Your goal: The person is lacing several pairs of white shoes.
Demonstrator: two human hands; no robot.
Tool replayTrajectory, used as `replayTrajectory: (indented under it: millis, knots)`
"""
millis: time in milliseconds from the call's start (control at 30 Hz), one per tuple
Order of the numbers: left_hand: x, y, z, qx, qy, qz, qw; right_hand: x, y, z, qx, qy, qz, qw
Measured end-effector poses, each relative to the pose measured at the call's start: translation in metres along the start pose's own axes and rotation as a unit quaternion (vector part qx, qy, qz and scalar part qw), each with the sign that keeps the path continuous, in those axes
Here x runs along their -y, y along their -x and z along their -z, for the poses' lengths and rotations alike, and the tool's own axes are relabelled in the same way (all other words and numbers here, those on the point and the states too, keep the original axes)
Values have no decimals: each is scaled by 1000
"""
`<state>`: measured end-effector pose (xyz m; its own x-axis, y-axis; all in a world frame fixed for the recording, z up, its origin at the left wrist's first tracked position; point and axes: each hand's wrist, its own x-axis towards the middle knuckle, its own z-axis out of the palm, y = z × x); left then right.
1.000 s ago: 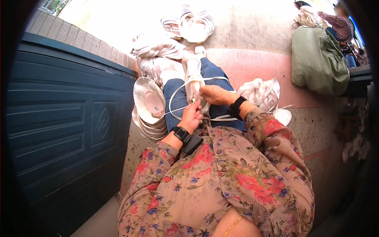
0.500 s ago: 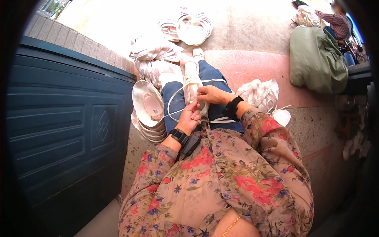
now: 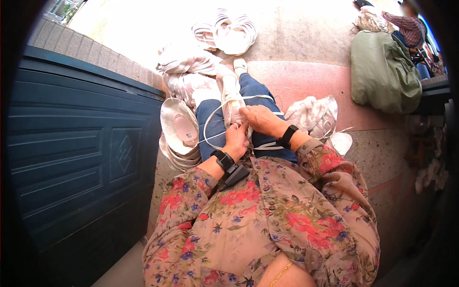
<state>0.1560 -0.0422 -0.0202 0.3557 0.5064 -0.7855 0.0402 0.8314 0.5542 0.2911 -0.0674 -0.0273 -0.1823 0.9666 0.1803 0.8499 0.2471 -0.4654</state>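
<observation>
I sit with my legs in blue jeans stretched out, and a white shoe upper (image 3: 233, 98) lies along my lap. My left hand (image 3: 236, 140) grips its near end from below. My right hand (image 3: 258, 119) pinches the same piece from the right side, fingers closed on it. A thin white cord (image 3: 209, 125) loops out from the piece to the left and across my thigh. Both wrists carry black bands.
A stack of white oval shoe soles (image 3: 179, 129) leans against a dark blue door (image 3: 81, 153) at my left. Heaps of white shoe parts (image 3: 189, 62) lie ahead, another pile (image 3: 313, 115) at my right. A green sack (image 3: 382, 71) and a seated person (image 3: 411, 24) are far right.
Both hands stay on the white piece; they have shifted slightly, and the cord loop at the left has widened a little.
</observation>
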Motion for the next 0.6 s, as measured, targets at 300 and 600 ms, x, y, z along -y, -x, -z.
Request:
replayTrajectory:
  millis: [300,600]
  knots:
    - [-22,6,26,61,-380,-77,920,22,-7,-10,-9,165,6,986]
    - [-28,17,38,-39,-563,-427,707,21,1,-16,-37,136,-8,990]
